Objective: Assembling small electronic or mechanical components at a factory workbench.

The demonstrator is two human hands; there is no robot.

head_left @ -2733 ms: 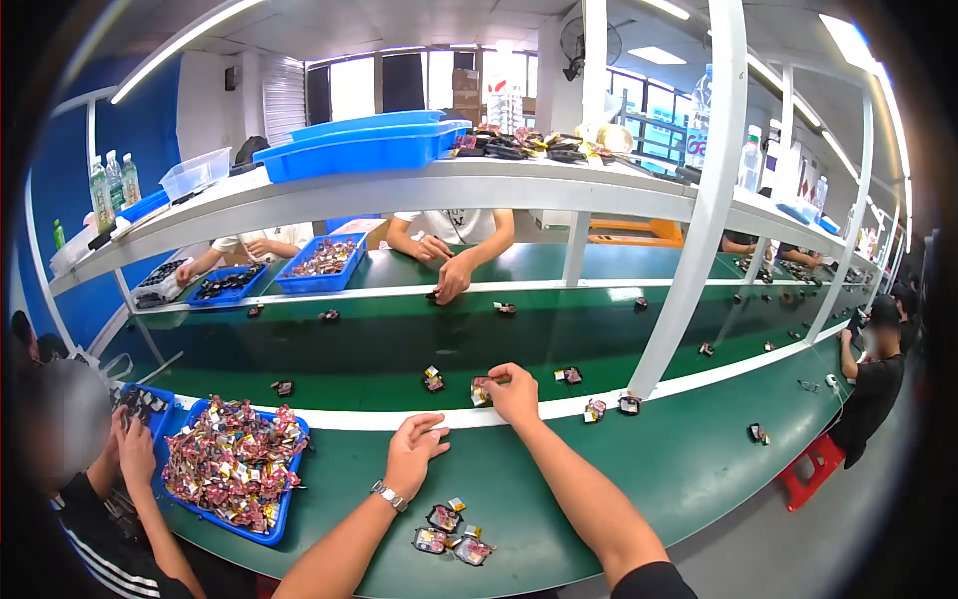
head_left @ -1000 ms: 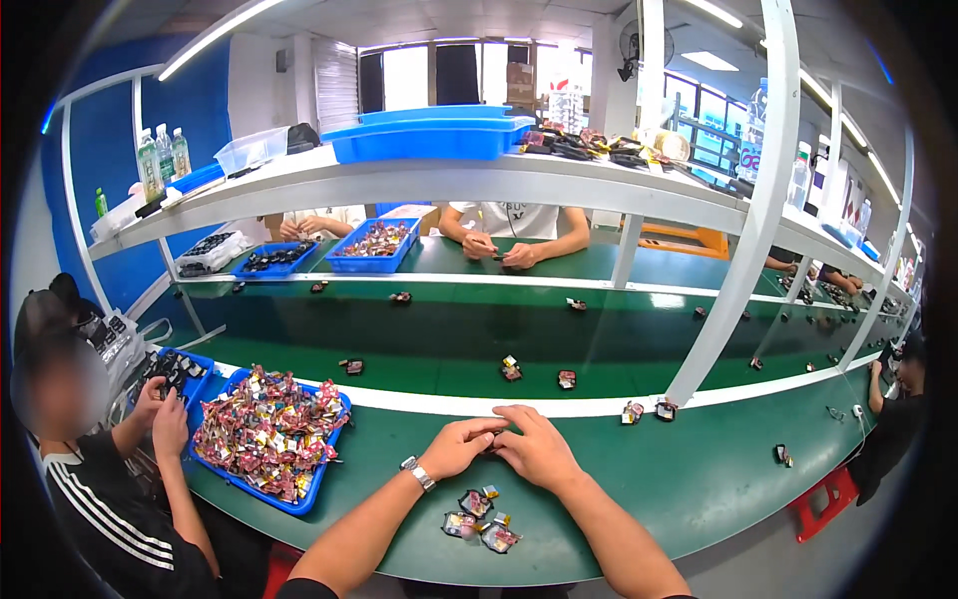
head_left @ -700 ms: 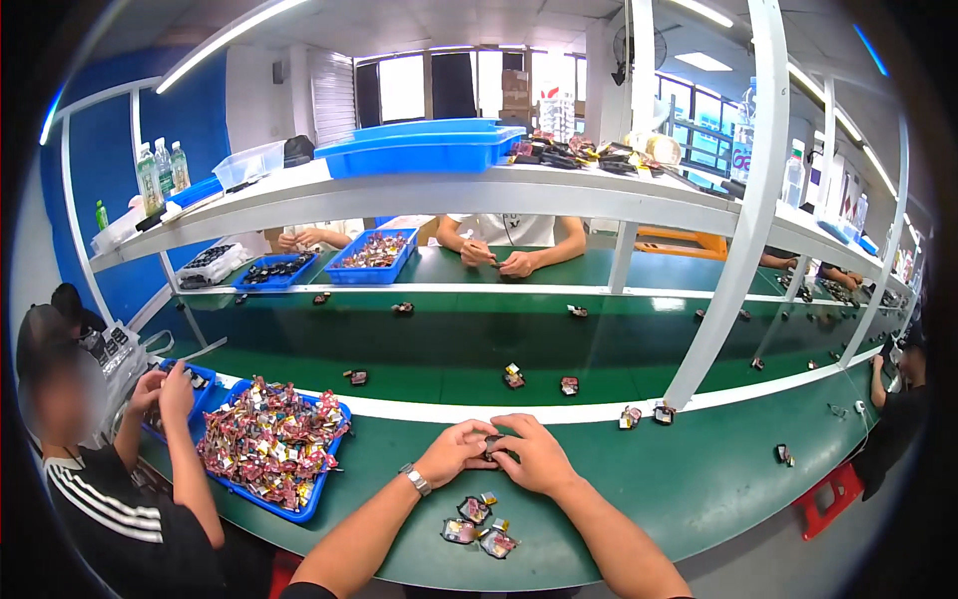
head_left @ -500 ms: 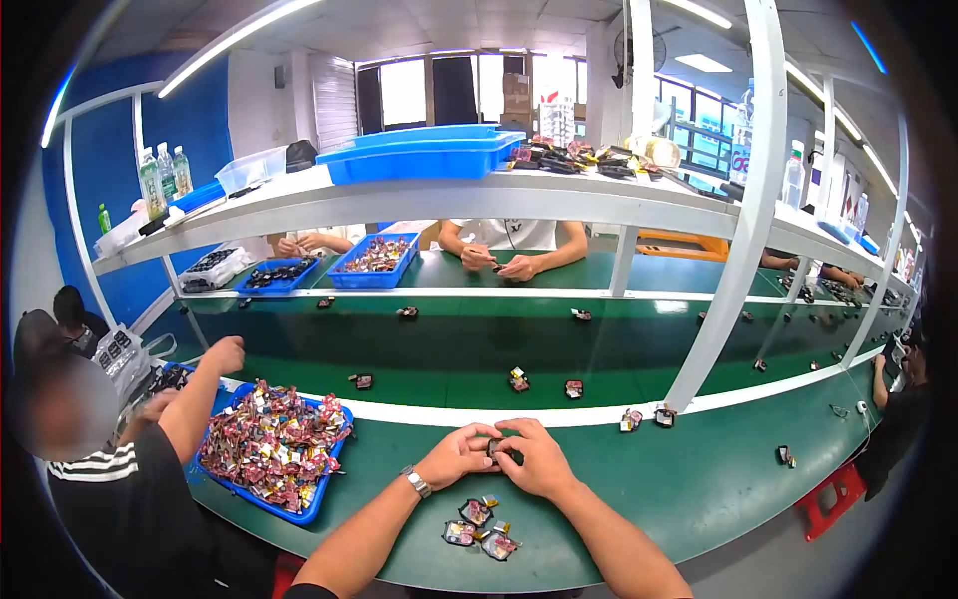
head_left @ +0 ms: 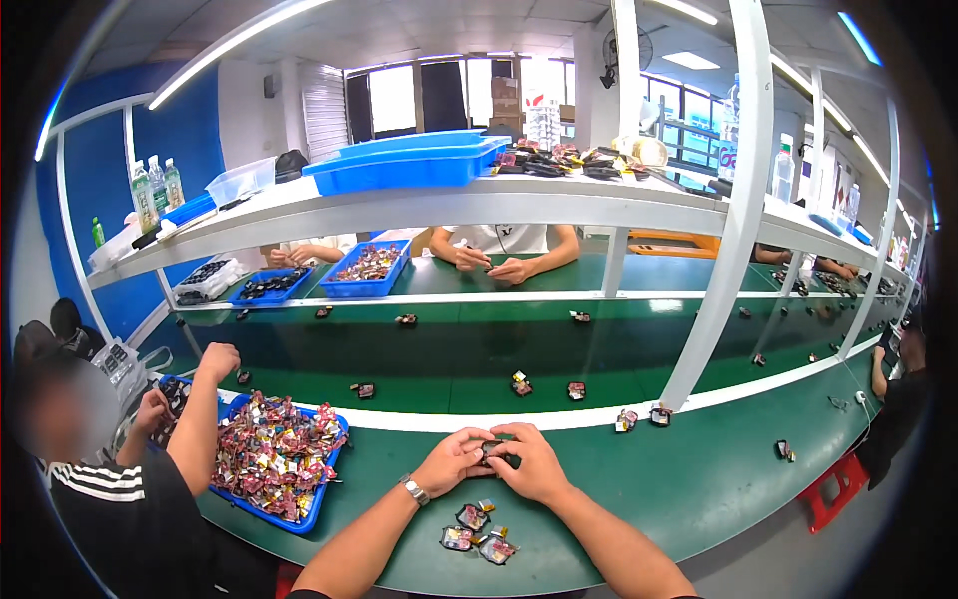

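Note:
Over the green bench (head_left: 619, 499), my left hand (head_left: 446, 464) and my right hand (head_left: 534, 465) meet around a small black electronic part (head_left: 491, 453). The fingertips of both hands are closed on its edges, and they cover much of it. Just below my hands lie several loose parts of a like size: one black-rimmed circuit assembly (head_left: 472, 516) with a yellow-and-silver piece, another assembly (head_left: 457, 537) to its left, and a third assembly (head_left: 497, 549) nearest me. A metal-banded watch is on my left wrist.
Left of me stands a blue tray (head_left: 317, 504) heaped with red circuit pieces, beside a co-worker's arm (head_left: 203, 419). Beyond a white rail (head_left: 559, 416), scattered parts lie on a green belt (head_left: 449, 364). A slanted white post (head_left: 720, 260) and a raised shelf (head_left: 419, 208) stand ahead.
The black part has turned in my fingers and shows more of its dark face. The co-worker on the left has lifted a hand beside the tray. My view has shifted slightly.

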